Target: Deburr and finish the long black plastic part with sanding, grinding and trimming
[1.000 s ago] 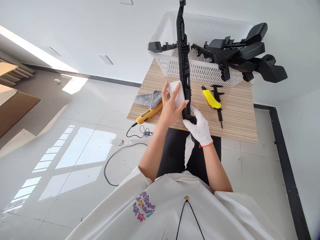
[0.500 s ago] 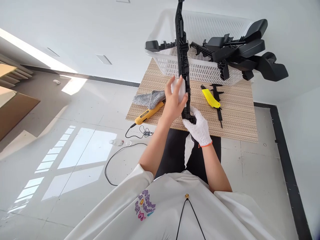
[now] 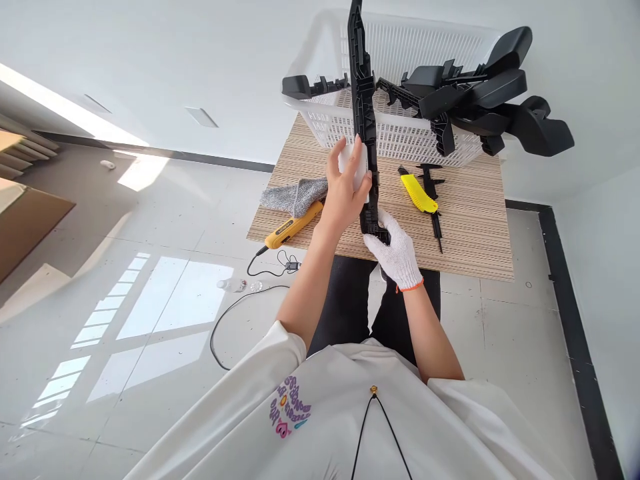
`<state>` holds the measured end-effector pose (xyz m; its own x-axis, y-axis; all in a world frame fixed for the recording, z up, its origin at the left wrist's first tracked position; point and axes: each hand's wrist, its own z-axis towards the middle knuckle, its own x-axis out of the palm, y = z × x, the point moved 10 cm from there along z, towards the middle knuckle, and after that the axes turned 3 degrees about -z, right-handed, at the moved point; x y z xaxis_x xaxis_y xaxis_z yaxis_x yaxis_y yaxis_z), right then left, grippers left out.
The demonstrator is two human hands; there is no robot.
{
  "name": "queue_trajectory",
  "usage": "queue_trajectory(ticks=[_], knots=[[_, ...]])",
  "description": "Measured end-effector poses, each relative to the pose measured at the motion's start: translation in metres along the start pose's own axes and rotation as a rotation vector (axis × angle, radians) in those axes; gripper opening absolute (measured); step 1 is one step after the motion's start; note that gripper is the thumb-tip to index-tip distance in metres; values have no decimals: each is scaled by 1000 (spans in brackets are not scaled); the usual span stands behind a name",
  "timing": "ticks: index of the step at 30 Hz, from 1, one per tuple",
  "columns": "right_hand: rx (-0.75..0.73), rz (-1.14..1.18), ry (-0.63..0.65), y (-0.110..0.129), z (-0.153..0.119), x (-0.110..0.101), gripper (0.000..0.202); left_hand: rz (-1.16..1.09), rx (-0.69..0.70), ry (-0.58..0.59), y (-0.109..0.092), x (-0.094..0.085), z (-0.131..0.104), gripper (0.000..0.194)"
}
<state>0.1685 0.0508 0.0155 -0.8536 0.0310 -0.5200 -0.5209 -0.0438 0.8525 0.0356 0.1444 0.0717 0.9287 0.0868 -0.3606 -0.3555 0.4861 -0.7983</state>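
Head view showed a person seated at a small striped wooden table [image 3: 465, 220], holding a long black plastic part [image 3: 364, 113] upright over its near edge. Their right hand [image 3: 397, 250], in a white knit glove, was clenched round the lower end of the part, where it looked to rest close to the table. Their bare left hand [image 3: 345, 193] pressed a small white pad [image 3: 350, 170] flat against the left side of the part, a little above the gloved hand, fingers spread over the pad and thumb hooked toward the part. The part rose past the front of a white plastic basket [image 3: 400, 137] at the far side of the table, and several similar black parts [image 3: 480, 100] lay across the basket's rim, sticking out to the right. On the table to the left lay a grey cloth [image 3: 293, 197] and just beside it a yellow corded tool [image 3: 293, 225], its cable trailing to the floor; to the right of the held part lay a yellow utility knife [image 3: 419, 193] and, touching or nearly touching it, a black caliper [image 3: 434, 200]. The part looked stiff and light, ribbed and notched, so probably easy to grip; being long, it likely steadied best held low with a second hand higher up.
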Motion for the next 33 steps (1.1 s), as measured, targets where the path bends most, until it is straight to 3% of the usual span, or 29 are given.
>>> queue_trajectory(ticks=[8,18,25,33], knots=[[-24,-14,-19,-2,-3,0,56,58,-29,-44,3,1,-29,65],[-27,-16,19,0,-1,2,58,49,27,21,6,-2,-2,69],[-35,-30,-13,1,-4,0,57,40,-89,76,2,2,-21,72],[-20,-12,-4,-1,-4,1,57,-9,-74,74,5,-6,-21,60]])
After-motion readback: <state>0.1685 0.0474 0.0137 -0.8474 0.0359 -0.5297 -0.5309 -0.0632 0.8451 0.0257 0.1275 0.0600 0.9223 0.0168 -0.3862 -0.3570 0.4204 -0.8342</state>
